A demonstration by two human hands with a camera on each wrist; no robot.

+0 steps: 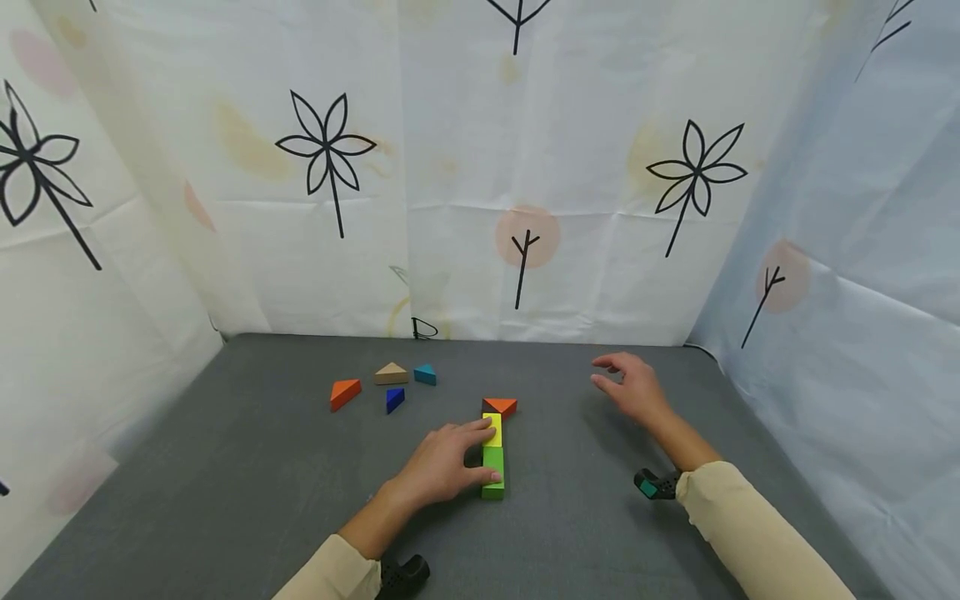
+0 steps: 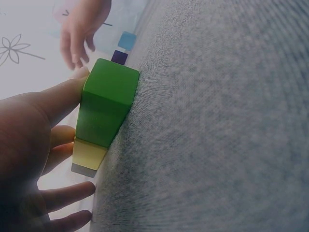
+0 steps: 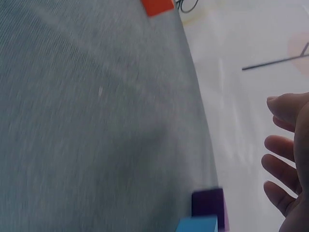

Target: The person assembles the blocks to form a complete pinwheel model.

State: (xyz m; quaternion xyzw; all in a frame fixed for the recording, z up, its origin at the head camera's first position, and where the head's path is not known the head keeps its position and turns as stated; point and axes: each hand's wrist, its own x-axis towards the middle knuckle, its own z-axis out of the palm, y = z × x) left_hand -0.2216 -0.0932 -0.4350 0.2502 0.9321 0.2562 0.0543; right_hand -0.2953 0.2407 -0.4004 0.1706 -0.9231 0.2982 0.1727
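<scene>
My left hand (image 1: 442,462) reaches over a row of blocks, its fingertips touching the yellow block (image 1: 492,436) and its thumb lying on the green block (image 1: 492,483). Both blocks stand end to end, as the left wrist view also shows with the green block (image 2: 108,101) nearer the camera. An orange-red triangular block (image 1: 502,406) lies at the far end of the row. My right hand (image 1: 633,387) hovers above the table to the right, fingers loosely bent, holding nothing. In the right wrist view its fingers (image 3: 282,169) are apart from every block.
Back left lie an orange triangular block (image 1: 345,393), a natural wood one (image 1: 392,374), a teal one (image 1: 425,375) and a dark blue one (image 1: 394,400). The right wrist view shows a purple block (image 3: 208,205) beside a light blue block (image 3: 198,225). Patterned cloth (image 1: 450,167) encloses the grey table (image 1: 225,467).
</scene>
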